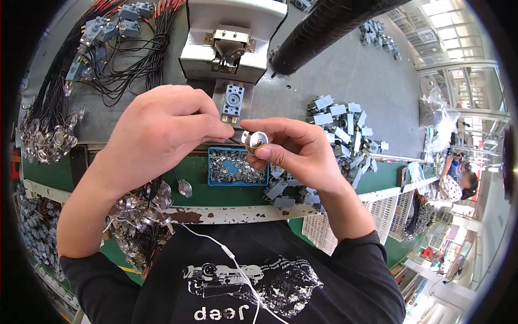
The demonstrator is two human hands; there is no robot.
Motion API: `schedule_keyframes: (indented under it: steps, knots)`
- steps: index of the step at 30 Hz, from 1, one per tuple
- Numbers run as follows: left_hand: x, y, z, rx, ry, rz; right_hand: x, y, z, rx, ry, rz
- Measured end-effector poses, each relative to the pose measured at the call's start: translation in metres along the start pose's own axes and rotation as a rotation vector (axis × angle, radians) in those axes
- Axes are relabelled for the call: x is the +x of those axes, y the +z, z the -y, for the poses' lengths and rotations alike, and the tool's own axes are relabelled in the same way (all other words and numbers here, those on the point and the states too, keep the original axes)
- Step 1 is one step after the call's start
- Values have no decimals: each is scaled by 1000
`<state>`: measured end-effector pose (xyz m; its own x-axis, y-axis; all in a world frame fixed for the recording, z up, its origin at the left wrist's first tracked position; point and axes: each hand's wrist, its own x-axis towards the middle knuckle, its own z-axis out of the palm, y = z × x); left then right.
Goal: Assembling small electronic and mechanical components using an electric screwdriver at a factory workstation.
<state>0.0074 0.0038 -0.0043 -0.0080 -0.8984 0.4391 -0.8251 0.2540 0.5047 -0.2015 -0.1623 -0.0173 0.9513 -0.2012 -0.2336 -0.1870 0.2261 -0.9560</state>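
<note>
Silver, a round metal cup (260, 138) is sitting pinched in the right hand (303, 154); the left hand (164, 127) is pinching, on what I can't tell.

Bright scene, washed-out windows (449, 24) at upper right, strong fisheye bending, blackened picture corners

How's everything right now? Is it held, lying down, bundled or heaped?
Left hand: pinched closed, contents unclear
Right hand: gripping
Round metal cup: held in right hand
Holed block: lying flat
Blue tray: open, holding small metal parts
Black wires: bundled
Grey blocks: heaped loosely
</note>
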Motion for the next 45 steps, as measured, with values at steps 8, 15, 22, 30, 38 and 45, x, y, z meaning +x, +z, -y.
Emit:
schedule_keyframes:
  steps: [8, 15, 22, 30, 38, 45]
  knots:
    - [0, 3, 1, -1, 58, -41, 15, -14, -3, 96, 3, 110]
    - [-10, 6, 15, -15, 216, 125, 77, -35, -4, 42, 238, 681]
    - [-16, 10, 14, -96, 110, 180, 77, -21, 19, -401, 138, 673]
    - [-16, 18, 14, -73, 66, 193, 73, -20, 18, -441, 94, 670]
    - [-19, 17, 9, -48, 23, 222, 58, -20, 25, -743, 14, 402]
    - [1, 7, 9, 62, 21, 119, 31, -5, -29, -1168, -375, -142]
